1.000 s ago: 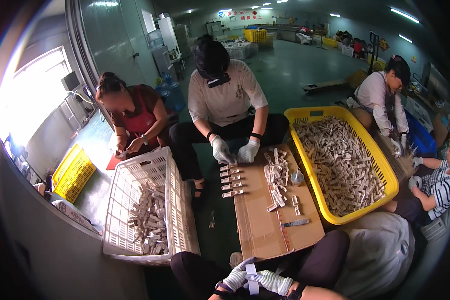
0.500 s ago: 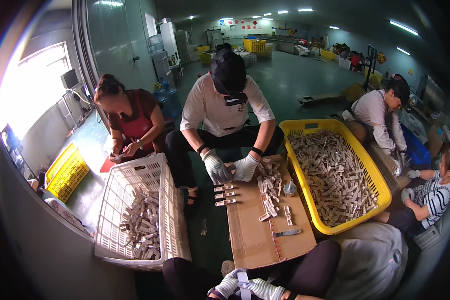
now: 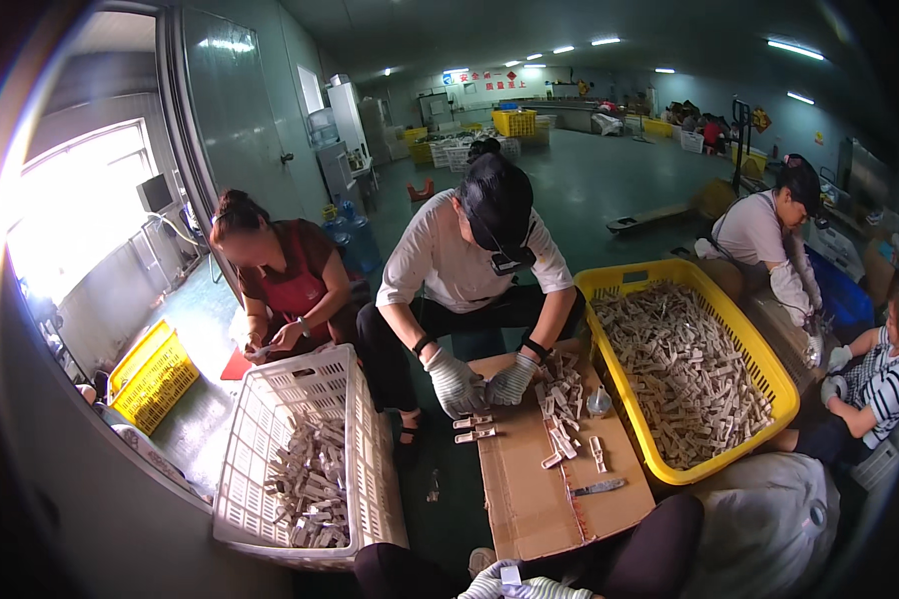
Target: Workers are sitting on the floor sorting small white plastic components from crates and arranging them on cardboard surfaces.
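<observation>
Since two grips likely steady it, fingers of striped-gloved left hand point(image 3: 483, 583) and right hand point(image 3: 549, 589) pinch one small white rectangular piece point(image 3: 510, 575).

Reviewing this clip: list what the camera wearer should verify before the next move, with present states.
1. Left hand and right hand in striped white gloves: ok.
2. Small, flat white piece between those hands: ok.
3. Firm grip on it: cannot tell; the picture's lower edge cuts off the hands.
4. Flat grey knife-like tool lying on the brown cardboard, apart from the wearer's hands: ok.
5. Two slim beige pieces at the cardboard's left edge fully supported: not ok; their ends stick out past it.
</observation>
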`<state>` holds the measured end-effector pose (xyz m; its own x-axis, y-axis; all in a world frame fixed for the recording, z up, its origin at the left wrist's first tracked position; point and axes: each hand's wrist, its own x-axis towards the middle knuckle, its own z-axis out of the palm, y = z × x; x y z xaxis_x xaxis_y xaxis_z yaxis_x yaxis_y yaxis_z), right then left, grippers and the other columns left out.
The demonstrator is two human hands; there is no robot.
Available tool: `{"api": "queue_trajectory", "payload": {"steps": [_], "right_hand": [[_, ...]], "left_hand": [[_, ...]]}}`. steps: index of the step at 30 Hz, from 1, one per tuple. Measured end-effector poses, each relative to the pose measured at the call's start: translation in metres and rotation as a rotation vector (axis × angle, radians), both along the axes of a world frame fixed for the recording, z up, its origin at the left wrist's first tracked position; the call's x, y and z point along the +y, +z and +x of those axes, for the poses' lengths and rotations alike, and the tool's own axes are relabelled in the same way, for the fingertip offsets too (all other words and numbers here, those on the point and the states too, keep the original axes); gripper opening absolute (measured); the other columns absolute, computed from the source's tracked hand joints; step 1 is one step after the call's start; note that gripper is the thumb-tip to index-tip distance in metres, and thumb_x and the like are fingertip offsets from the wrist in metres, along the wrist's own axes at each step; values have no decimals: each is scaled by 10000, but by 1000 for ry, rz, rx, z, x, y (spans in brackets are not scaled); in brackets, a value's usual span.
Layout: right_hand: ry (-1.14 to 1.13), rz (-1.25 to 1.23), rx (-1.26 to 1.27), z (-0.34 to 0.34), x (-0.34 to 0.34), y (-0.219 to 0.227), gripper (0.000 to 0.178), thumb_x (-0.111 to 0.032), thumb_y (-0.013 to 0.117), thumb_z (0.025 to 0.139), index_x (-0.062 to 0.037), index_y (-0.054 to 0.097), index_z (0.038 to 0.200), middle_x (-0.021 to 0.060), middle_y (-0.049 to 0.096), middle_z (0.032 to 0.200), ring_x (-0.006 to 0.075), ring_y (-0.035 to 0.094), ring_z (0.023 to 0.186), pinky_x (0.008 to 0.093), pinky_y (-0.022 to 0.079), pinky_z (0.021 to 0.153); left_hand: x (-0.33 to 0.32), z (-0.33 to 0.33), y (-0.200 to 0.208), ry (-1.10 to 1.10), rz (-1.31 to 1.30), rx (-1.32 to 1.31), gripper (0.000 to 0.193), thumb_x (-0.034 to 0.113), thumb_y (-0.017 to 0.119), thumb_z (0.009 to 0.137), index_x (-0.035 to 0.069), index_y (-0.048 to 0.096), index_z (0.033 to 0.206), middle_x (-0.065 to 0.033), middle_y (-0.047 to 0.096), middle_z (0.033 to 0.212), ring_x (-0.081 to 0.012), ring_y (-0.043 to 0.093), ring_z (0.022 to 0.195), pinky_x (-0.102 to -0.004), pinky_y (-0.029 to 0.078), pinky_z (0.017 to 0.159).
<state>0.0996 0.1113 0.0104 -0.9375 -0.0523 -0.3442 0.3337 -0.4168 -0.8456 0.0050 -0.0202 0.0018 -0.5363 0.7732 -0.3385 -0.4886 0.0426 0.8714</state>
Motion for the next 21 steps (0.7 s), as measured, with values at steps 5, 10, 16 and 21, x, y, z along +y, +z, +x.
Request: {"api": "queue_trajectory", "payload": {"steps": [5, 10, 16, 21], "right_hand": [[-12, -79, -99, 13, -14, 57, 246, -127, 506, 975, -76, 657, 787, 18, 627, 700, 152, 603, 665, 289, 483, 626], [-6, -226, -51, 0, -22, 49, 251, -131, 457, 977, -75, 637, 812, 3, 608, 753, 132, 563, 684, 261, 470, 630], [-63, -274, -168, 1, -28, 25, 169, -122, 482, 954, -70, 636, 907, -5, 609, 817, 116, 559, 703, 242, 470, 606], [43, 28, -194, 7, -20, 113, 153, -134, 522, 937, -93, 665, 899, -9, 629, 807, 107, 575, 677, 239, 464, 584]], "left_hand": [[-5, -11, 9, -45, 7, -293, 586, -78, 756, 730, 79, 578, 1266, -20, 645, 976, -134, 624, 832, -303, 558, 729], [-17, -18, -29, 33, -34, -168, 367, -28, 698, 815, 70, 635, 1164, -9, 668, 933, -131, 642, 829, -318, 554, 744], [-2, 2, 35, 49, -18, 23, 106, 70, 541, 921, 94, 578, 1017, -5, 554, 761, -130, 550, 677, -262, 458, 568], [-6, -2, 27, 28, 6, 38, 104, 74, 535, 927, 91, 588, 1014, -11, 565, 775, -130, 555, 698, -265, 464, 588]]}}
